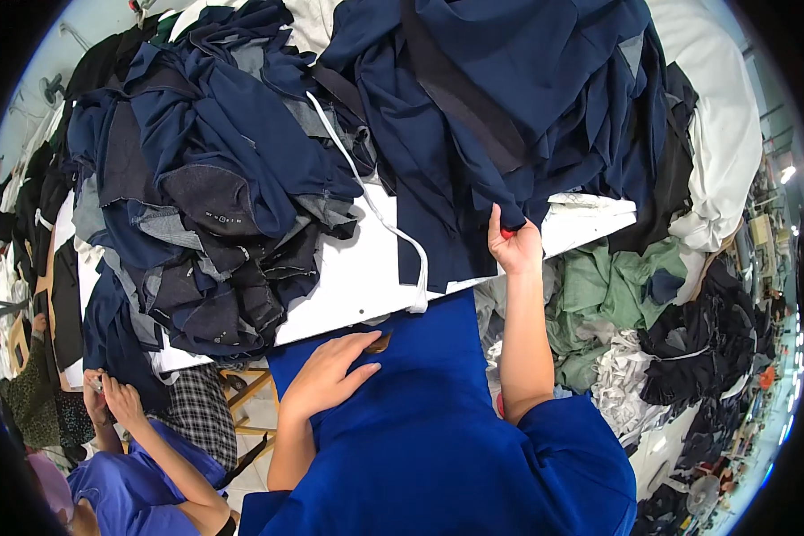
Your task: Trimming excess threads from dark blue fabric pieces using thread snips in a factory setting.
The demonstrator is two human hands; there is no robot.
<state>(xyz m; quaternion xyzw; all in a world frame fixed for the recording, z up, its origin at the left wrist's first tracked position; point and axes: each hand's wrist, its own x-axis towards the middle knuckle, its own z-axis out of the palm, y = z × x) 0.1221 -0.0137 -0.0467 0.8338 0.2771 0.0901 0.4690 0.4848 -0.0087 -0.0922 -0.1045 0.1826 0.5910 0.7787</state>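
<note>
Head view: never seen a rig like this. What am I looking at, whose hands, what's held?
No robot here: a person in blue clothing works bare-handed. The only picture comes from a fisheye camera on their head, looking down, so straight edges bend. On the white table lie a heap of dark cloth pieces at left, navy cloth at right, and a white strip between. The right hand pinches the navy cloth's edge; a red bit there is mostly hidden. The left hand is open near the lap, holding nothing clearly visible. Hands at lower left belong to someone else.
</note>
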